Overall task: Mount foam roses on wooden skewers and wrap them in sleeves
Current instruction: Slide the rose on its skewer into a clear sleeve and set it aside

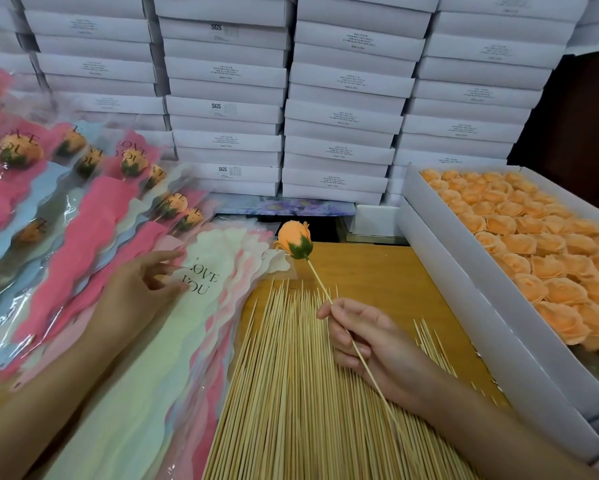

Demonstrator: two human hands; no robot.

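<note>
A: The right hand (371, 344), entry one. What is it doing?

B: It is gripping a wooden skewer (317, 282) low on the shaft, with the thumb and curled fingers closing round it. The skewer is slanting up and to the left. An orange foam rose (293, 237) with a green base is sitting on its upper tip, raised above the table.

A: And directly beneath it?

B: A pile of bare skewers (284, 393) is lying fanned out on the wooden table (377, 271). I cannot tell whether the hand is touching the pile.

A: The other hand?

B: The left hand (138, 285) is reaching across the stack of empty sleeves (242, 258), just left of the skewer pile. Its fingers are loosely spread, and the tips are touching the top sleeve (201, 306), a pale one printed "LOVE YOU". It is holding nothing.

A: Moving outward?

B: At far left, wrapped roses (93, 216) in pink and blue sleeves are lying overlapped. On the right, a long white tray (464, 306) is holding rows of orange rose heads (520, 244). White boxes (343, 116) are standing in stacks along the back.
</note>
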